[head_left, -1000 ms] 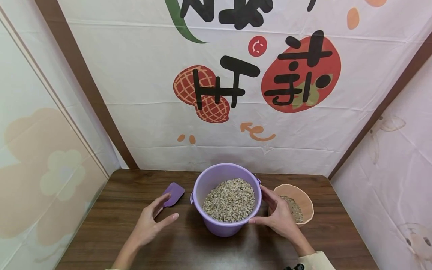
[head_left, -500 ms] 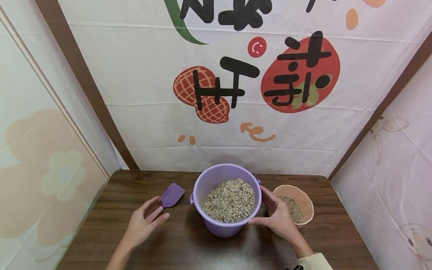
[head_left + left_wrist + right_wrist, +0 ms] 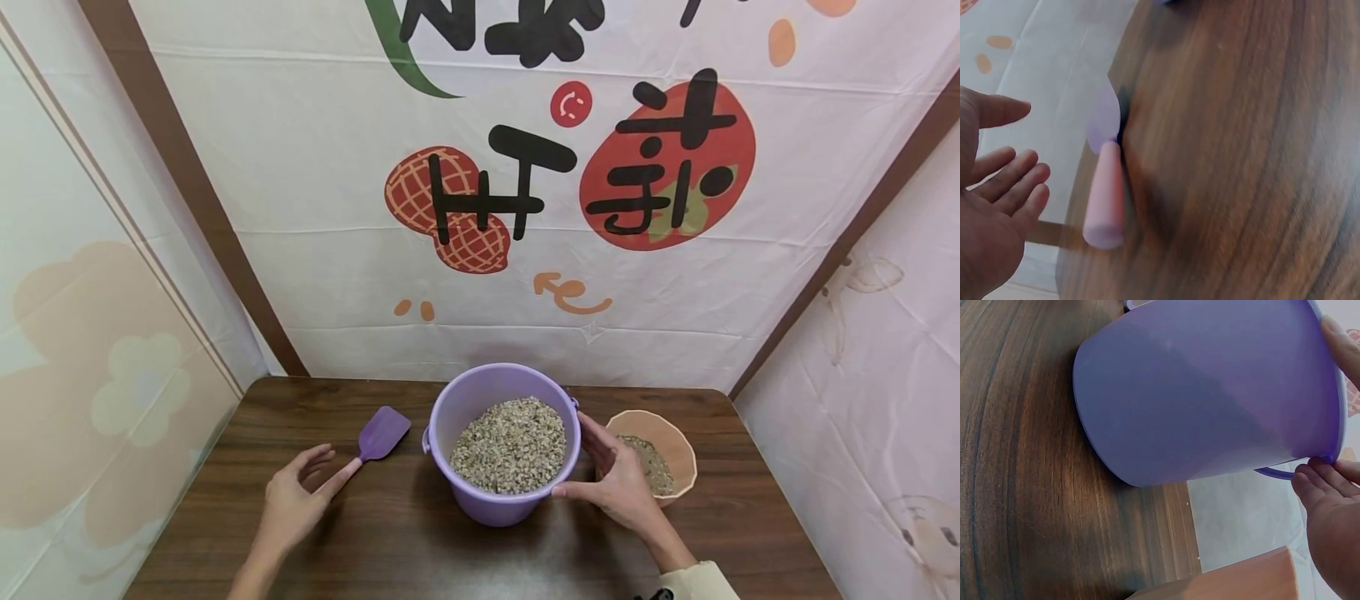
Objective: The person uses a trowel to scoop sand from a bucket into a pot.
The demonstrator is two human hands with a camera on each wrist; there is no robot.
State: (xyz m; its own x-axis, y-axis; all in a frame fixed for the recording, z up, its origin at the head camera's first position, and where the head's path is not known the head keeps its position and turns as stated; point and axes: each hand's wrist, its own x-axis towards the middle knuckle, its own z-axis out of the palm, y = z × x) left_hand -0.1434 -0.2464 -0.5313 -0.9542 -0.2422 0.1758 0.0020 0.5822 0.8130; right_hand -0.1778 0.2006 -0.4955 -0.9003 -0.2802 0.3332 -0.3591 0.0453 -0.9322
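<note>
A purple bucket (image 3: 501, 508) stands upright, partly filled with coarse, speckled grain-like bits (image 3: 513, 446). My right hand (image 3: 626, 492) holds its right side, thumb at the near rim and fingers round the outside by the handle joint; the right wrist view shows this bucket wall (image 3: 1210, 394) close up. To the left lies a small shovel with a purple blade (image 3: 384, 433) and a pink handle (image 3: 1105, 200). Beside that handle is my left hand (image 3: 291, 500). In the left wrist view, the left palm and loosely bent fingers (image 3: 1013, 181) hold nothing, apart from the handle.
A peach-coloured bowl (image 3: 678, 454) with some speckled bits in it stands at the right, partly behind the right hand. All rests on a dark wooden table (image 3: 450, 567). A printed white cloth wall (image 3: 337, 275) rises at the table's back edge.
My left hand has drawn back leftward and toward me from over the shovel, uncovering its blade and some of its handle. Right hand, bucket and bowl have stayed put.
</note>
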